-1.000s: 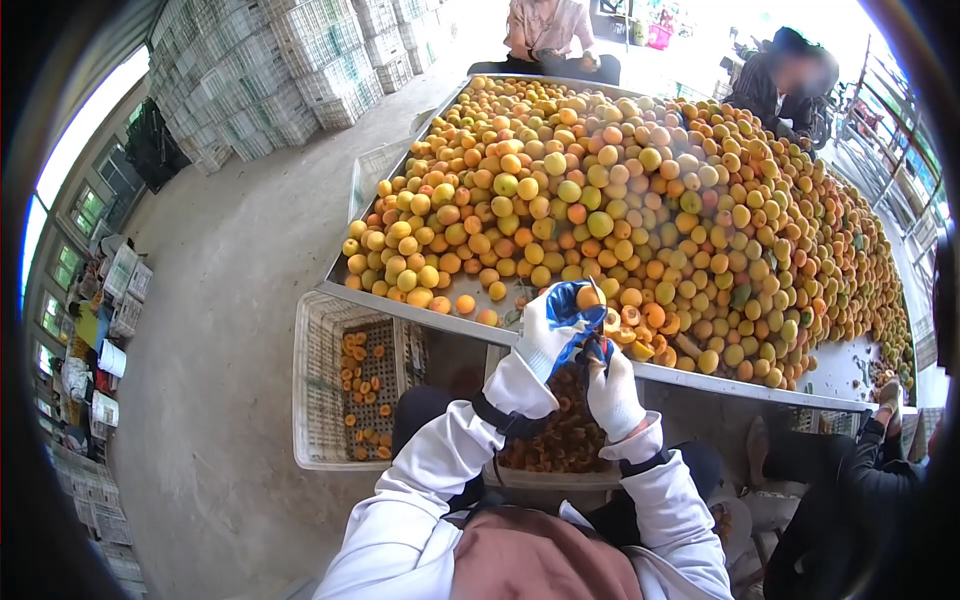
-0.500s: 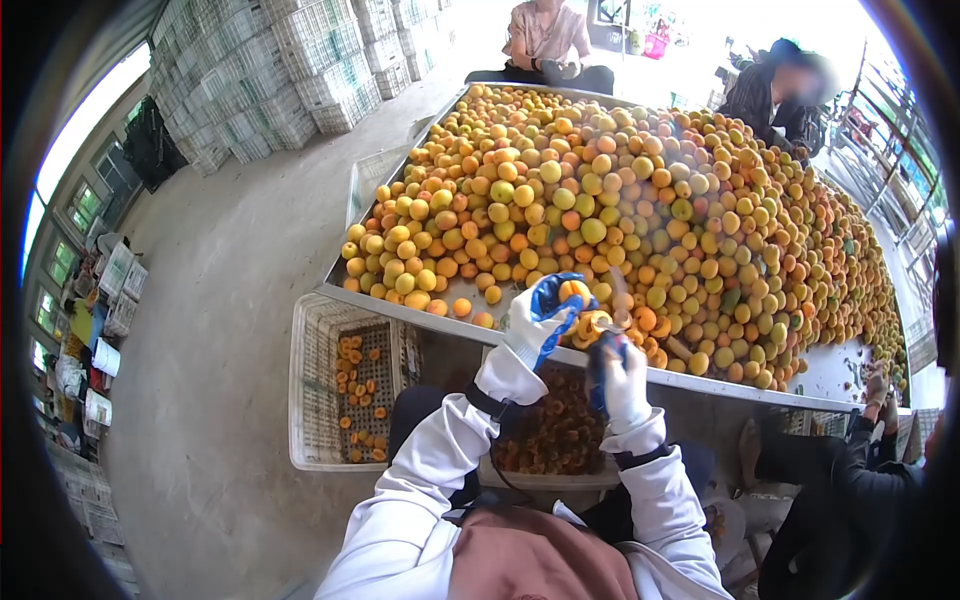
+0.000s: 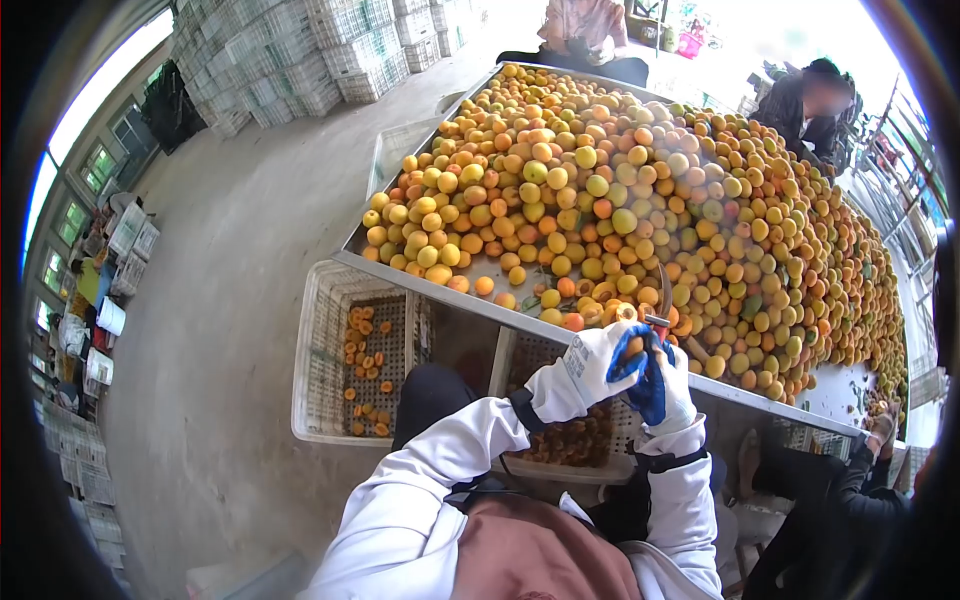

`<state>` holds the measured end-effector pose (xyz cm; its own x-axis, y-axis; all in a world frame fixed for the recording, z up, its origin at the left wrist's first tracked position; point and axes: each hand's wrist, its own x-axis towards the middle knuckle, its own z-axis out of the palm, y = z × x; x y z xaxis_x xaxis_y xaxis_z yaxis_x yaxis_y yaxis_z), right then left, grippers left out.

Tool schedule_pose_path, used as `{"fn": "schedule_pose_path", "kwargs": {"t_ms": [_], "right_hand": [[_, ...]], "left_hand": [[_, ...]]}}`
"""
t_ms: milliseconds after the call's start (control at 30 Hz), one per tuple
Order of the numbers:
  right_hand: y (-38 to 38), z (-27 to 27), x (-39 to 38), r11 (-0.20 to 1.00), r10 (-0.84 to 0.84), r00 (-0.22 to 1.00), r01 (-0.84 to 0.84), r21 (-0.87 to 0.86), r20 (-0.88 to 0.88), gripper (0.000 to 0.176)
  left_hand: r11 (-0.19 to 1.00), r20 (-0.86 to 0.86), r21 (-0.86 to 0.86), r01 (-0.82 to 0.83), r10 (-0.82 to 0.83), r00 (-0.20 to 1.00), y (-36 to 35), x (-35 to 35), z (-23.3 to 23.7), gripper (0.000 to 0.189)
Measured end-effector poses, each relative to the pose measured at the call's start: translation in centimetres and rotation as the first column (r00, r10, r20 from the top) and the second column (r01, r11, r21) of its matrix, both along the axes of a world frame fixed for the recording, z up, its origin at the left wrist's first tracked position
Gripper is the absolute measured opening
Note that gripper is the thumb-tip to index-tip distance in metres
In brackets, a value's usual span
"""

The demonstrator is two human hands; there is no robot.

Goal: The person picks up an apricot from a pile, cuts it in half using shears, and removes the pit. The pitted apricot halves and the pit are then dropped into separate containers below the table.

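Yellow-orange apricots [image 3: 560, 190] lie heaped on a metal-rimmed table [image 3: 470, 304]. At its near edge my left hand [image 3: 606, 362], in a white and blue glove, is closed round an apricot [image 3: 634, 347]. Touching it on the right, my gloved right hand [image 3: 666, 388] grips a knife [image 3: 665, 290] with a red handle part and a curved blade pointing up and away. Several cut apricot pieces [image 3: 622, 312] lie just beyond my hands. Below them a crate [image 3: 504, 362] holds dark brownish pieces, partly hidden by my arms.
A white crate [image 3: 300, 390] with apricot halves stands at the lower left. Crates [image 3: 290, 60] are stacked at the back left. Two people [image 3: 585, 30] [image 3: 810, 105] sit beyond the table, and a co-worker's hands [image 3: 882, 428] are at the right edge.
My hands have come together and moved right and down in the view. The left one, which held up an apricot, now has it against the right. The view has shifted.
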<state>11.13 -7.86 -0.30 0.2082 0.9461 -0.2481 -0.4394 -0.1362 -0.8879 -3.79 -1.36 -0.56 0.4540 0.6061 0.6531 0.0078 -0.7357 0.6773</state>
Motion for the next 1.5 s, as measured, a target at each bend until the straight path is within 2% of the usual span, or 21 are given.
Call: {"fn": "schedule_pose_path", "kwargs": {"t_ms": [133,200,233,267,333,433,467,533,600,667,800,933,1000,1100,1233,1300,1367,1400,1433,1467,1500], "right_hand": [[0.1,0.8,-0.9,0.998,0.039,0.978,-0.026,0.065,-0.203,0.02],[0.6,1.0,-0.7,0.997,-0.05,0.997,0.054,0.061,-0.056,0.023],[0.9,1.1,-0.5,0.99,-0.133,0.987,0.127,0.067,0.094,0.027],[1.8,-0.8,0.7,0.97,-0.238,0.844,0.181,0.164,0.481,0.033],[3.1,-0.5,0.5,0.848,-0.506,0.576,0.196,0.493,0.642,0.032],[3.9,-0.2,1.9,0.92,-0.388,0.379,0.212,0.329,0.84,0.031],[4.3,-0.3,2.1,0.937,-0.326,0.28,0.222,0.27,0.903,0.032],[4.7,-0.5,2.7,0.954,-0.255,0.245,0.223,0.201,0.936,0.037],[5.3,-1.2,3.0,0.958,-0.25,0.129,0.176,0.226,0.96,0.04],[5.0,-0.6,2.8,0.961,-0.241,0.152,0.177,0.214,0.959,0.042],[4.4,-0.3,2.7,0.935,-0.338,0.229,0.192,0.298,0.913,0.038],[3.4,0.4,2.0,0.904,-0.42,0.313,0.219,0.366,0.852,0.026],[2.9,0.7,1.3,0.882,-0.447,0.585,0.162,0.442,0.677,0.026],[3.1,0.3,0.3,0.909,-0.394,0.646,0.168,0.382,0.654,0.032],[3.5,-0.6,0.3,0.924,-0.366,0.653,0.169,0.343,0.663,0.033],[3.1,0.2,0.7,0.919,-0.375,0.672,0.176,0.354,0.639,0.032],[2.6,0.8,1.2,0.93,-0.319,0.84,0.187,0.317,0.439,0.032],[2.4,1.1,1.2,0.93,-0.318,0.841,0.186,0.318,0.439,0.032],[2.2,1.5,1.2,0.959,-0.237,0.889,0.15,0.24,0.392,0.03],[1.9,2.1,1.1,0.981,-0.157,0.928,0.106,0.165,0.337,0.028],[1.5,2.9,0.9,0.984,-0.129,0.912,0.07,0.163,0.39,0.027]], "left_hand": [[0.78,0.447,-0.567,0.265,0.021,0.895,0.5,1.2,-0.8,0.026],[0.509,0.764,-0.569,0.646,0.036,0.644,3.1,0.8,-2.1,0.026],[0.56,0.558,-0.727,0.398,0.144,0.817,4.1,0.4,-0.2,0.03],[0.654,0.309,-0.742,0.148,0.138,0.941,5.9,-0.4,0.0,0.03],[0.873,-0.333,-0.216,-0.437,0.355,0.874,8.8,-1.4,-0.6,0.03],[0.886,-0.817,0.168,-0.431,0.37,0.442,10.7,-2.3,-0.3,0.037],[0.89,-0.822,0.174,-0.422,0.367,0.436,11.3,-2.1,-0.9,0.037],[0.879,-0.897,0.293,-0.377,0.389,0.212,12.0,-1.3,-1.6,0.04],[0.889,-0.924,0.276,-0.365,0.35,0.154,12.4,-0.3,-1.8,0.043],[0.923,-0.961,0.274,-0.271,0.275,-0.035,12.8,0.6,-2.4,0.046],[0.923,-0.949,0.313,-0.222,0.299,-0.095,11.9,1.5,-1.0,0.048],[0.915,-0.936,0.249,-0.318,0.312,0.165,12.3,0.6,-0.8,0.042],[0.899,-0.827,0.339,-0.277,0.425,0.368,11.7,-0.3,-0.4,0.045],[0.86,-0.609,0.448,-0.246,0.494,0.62,9.2,0.1,1.4,0.048],[0.903,-0.431,0.402,-0.151,0.333,0.839,5.3,1.6,3.4,0.054],[0.967,-0.428,0.247,-0.066,0.17,0.888,5.0,1.2,3.9,0.059],[0.978,-0.398,0.207,-0.01,0.093,0.913,5.4,0.6,3.9,0.059],[0.982,-0.256,-0.13,0.136,-0.165,0.953,5.6,0.3,3.9,0.057],[0.851,-0.031,-0.422,0.314,-0.36,0.932,5.7,-0.1,3.9,0.056],[0.852,-0.03,-0.421,0.313,-0.358,0.933,5.9,-0.4,3.8,0.056],[0.673,0.115,-0.621,0.402,-0.429,0.896,6.1,-0.8,3.5,0.054]]}}
